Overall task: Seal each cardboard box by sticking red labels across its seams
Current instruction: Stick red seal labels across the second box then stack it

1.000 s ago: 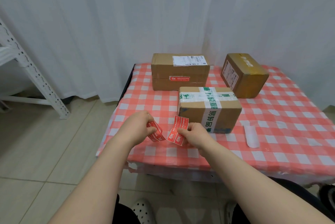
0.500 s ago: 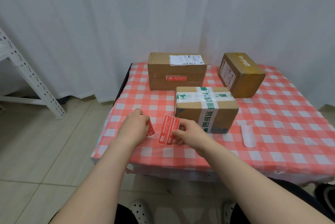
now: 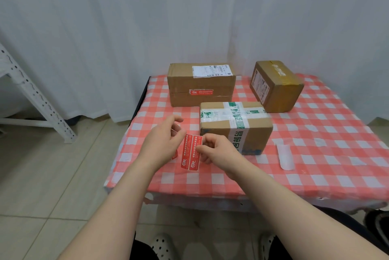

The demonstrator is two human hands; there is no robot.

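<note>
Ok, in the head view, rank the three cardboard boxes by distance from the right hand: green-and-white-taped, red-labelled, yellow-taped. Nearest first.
1. Green-and-white-taped cardboard box, directly beyond the right hand.
2. Red-labelled cardboard box, at the back, straight behind.
3. Yellow-taped cardboard box, back right corner.

Makeshift parcel-packing corner in a home-type room, not a warehouse or shop. Small table [image 3: 145, 99] under a red-and-white checked cloth [image 3: 328, 154], set against white curtains [image 3: 105, 28] that meet in a corner behind it. Beige tiled floor [image 3: 42, 175]. White slotted metal rack [image 3: 35, 95] at the left edge. Three taped cardboard boxes [image 3: 214, 130] sit on the table's far half; the back-left one carries a printed shipping label [image 3: 211, 70].
</note>
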